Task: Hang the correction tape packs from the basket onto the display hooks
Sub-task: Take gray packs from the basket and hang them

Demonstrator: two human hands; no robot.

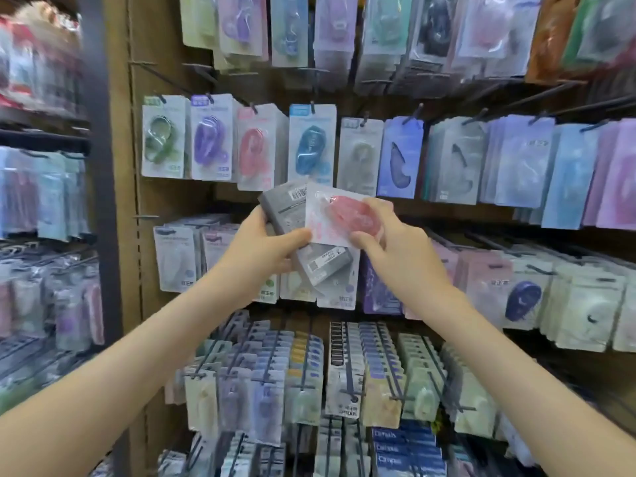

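My right hand [389, 235] pinched the pink correction tape pack [339, 218], with my fingers curled over the top of its clear blister and my thumb under the lower edge of the card. My left hand [265, 249] gripped the grey stack of packs [289, 211], their backs and barcodes turned to me and my thumb laid across the front. The pink pack overlapped that stack on its right side and touched it. I held both in the air before the middle of the display board [132, 173], between its second and third rows. The basket was not in view.

I judged the pack light, a stiff card with a slick plastic bubble. The bubble could slide under my fingertips, and the card would likely bend if I squeezed a corner. The side edges of the card seemed the better hold, since that would leave the top free for a hook. I could not make out the hanging hole itself. Matching pink packs [253, 149] hung from a hook [253, 107] in the second row, nearer the board's left edge, above and left of my hands.

Both forearms reached up and forward, with the wrists close together and the right one bent inward.
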